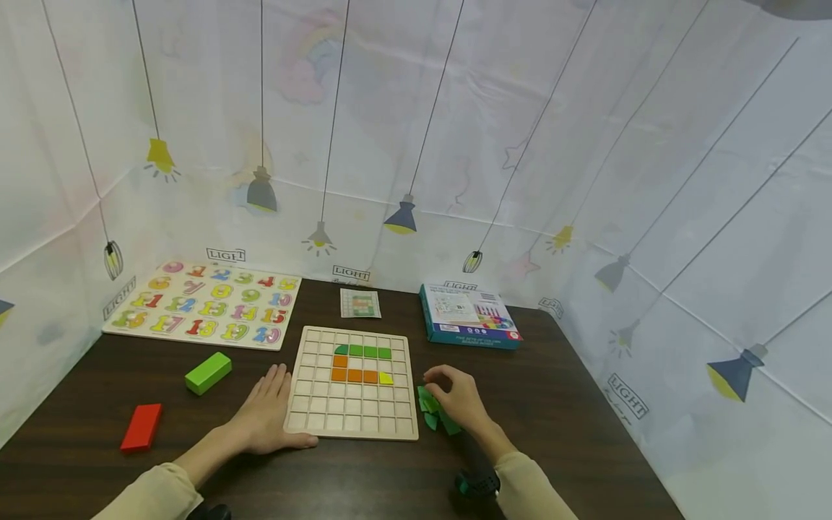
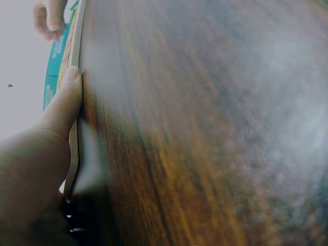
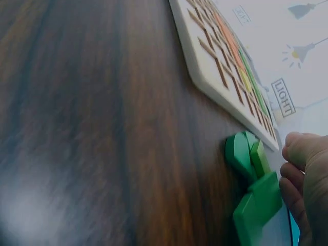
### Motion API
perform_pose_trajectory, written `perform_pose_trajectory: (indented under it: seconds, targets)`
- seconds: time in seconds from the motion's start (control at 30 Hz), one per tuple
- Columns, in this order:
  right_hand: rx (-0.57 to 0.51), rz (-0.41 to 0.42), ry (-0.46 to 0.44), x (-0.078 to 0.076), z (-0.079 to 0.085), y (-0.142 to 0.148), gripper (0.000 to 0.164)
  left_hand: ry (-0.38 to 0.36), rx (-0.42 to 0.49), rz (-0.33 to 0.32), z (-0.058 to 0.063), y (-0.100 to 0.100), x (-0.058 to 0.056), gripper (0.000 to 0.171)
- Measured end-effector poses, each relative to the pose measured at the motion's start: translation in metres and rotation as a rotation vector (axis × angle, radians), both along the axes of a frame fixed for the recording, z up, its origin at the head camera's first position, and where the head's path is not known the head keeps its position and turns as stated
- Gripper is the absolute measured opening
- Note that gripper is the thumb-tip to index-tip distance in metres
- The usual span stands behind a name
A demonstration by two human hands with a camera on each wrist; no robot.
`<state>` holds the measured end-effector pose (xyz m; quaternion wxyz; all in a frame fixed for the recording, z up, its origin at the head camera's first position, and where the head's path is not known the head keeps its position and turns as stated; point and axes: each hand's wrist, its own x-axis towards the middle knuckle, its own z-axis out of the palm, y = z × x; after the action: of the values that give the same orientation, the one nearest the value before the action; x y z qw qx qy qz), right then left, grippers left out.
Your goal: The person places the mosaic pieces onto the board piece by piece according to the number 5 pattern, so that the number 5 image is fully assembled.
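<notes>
A square wooden grid board (image 1: 351, 422) lies on the table, with green, orange and yellow tiles (image 1: 354, 375) in some of its cells. My left hand (image 1: 260, 419) rests beside the board's left edge, fingers straight. Its thumb (image 2: 66, 97) lies along the near edge in the left wrist view. To the right of the board is a small pile of green pieces (image 1: 429, 408), partly covered by my right hand (image 1: 458, 401). In the right wrist view that hand's fingers (image 3: 292, 177) are loosely bent beside the green pieces (image 3: 259, 205), with nothing visible in them.
Left of the board are a green block (image 1: 208, 373) and a red block (image 1: 141, 427). A number puzzle board (image 1: 214, 307) lies at the back left. Behind the grid board is a pattern card (image 1: 360, 304); a blue game box (image 1: 469, 318) is at the back right.
</notes>
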<state>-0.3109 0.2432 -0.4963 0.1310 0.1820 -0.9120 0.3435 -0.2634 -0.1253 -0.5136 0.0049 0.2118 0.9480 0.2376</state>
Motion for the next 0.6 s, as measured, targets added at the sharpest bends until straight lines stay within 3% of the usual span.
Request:
perform_pose_trajectory:
  seconds: [0.23, 0.6]
  targets:
    - [0.0, -0.039, -0.002, 0.01, -0.003, 0.014, 0.013, 0.01, 0.021, -0.004, -0.005, -0.001, -0.002, 0.127]
    - [0.013, -0.044, 0.029, 0.022, -0.009, 0.03, 0.015, 0.011, 0.012, -0.005, 0.001, 0.0, 0.0, 0.125]
